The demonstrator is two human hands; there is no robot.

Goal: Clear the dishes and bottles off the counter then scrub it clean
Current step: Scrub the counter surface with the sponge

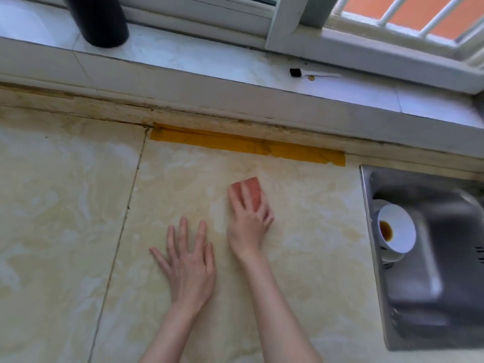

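A pink-orange sponge (252, 191) lies on the beige marbled counter (65, 205), a little below a strip of yellow tape. My right hand (248, 226) holds the sponge down, two fingers lying along its top and the outer fingers curled at its right edge. Just to the left of it, my left hand (190, 268) rests flat on the counter with its fingers spread and holds nothing. A white bowl (400, 231) with brown liquid in it is tilted on other white dishes inside the steel sink (432, 297) at the right.
A dark cylindrical bottle (97, 19) stands on the white window sill at the back left. A small black object (295, 72) lies on the sill further right. Yellow tape (246, 146) runs along the counter's stained back edge. A seam crosses the counter left of my hands.
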